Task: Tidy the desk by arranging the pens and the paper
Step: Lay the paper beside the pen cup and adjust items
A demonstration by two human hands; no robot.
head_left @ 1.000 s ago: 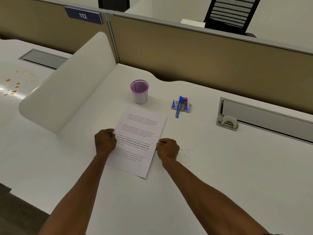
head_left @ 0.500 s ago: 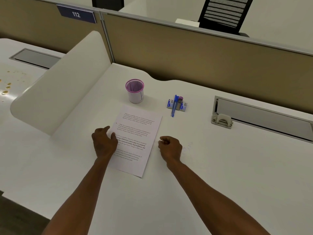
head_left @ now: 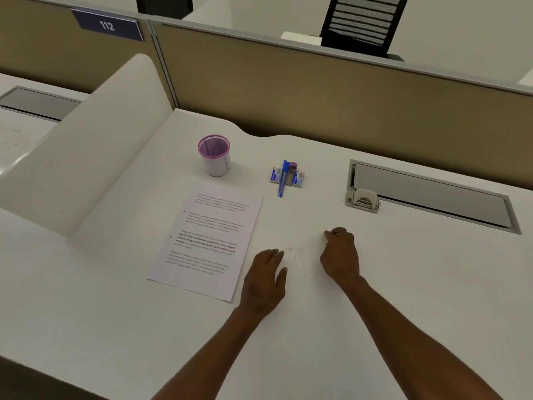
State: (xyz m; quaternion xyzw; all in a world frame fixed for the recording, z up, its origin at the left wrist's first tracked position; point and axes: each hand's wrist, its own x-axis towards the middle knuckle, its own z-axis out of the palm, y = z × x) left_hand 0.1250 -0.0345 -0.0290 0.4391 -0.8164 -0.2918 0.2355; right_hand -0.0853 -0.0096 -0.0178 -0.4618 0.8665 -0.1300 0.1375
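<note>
A printed sheet of paper (head_left: 206,241) lies flat on the white desk (head_left: 403,284), slightly turned. My left hand (head_left: 265,281) rests just right of the sheet's lower right corner, fingers loosely apart, holding nothing. My right hand (head_left: 340,255) hovers further right with fingers curled in and nothing visible in it. Behind the paper stands a pink-rimmed mesh pen cup (head_left: 215,155). To the cup's right a blue pen (head_left: 282,179) lies across a small blue and white box (head_left: 288,177), beside a short purple-capped item (head_left: 292,171).
A white curved divider (head_left: 86,145) rises on the left. A tan partition (head_left: 317,90) closes the back. A grey cable tray with a flap (head_left: 429,194) is set into the desk at the right. Faint ink specks mark the desk between my hands.
Both hands have left the paper and shifted right of it; the left hand has opened. The sheet stays flat. The view has swung to the right.
</note>
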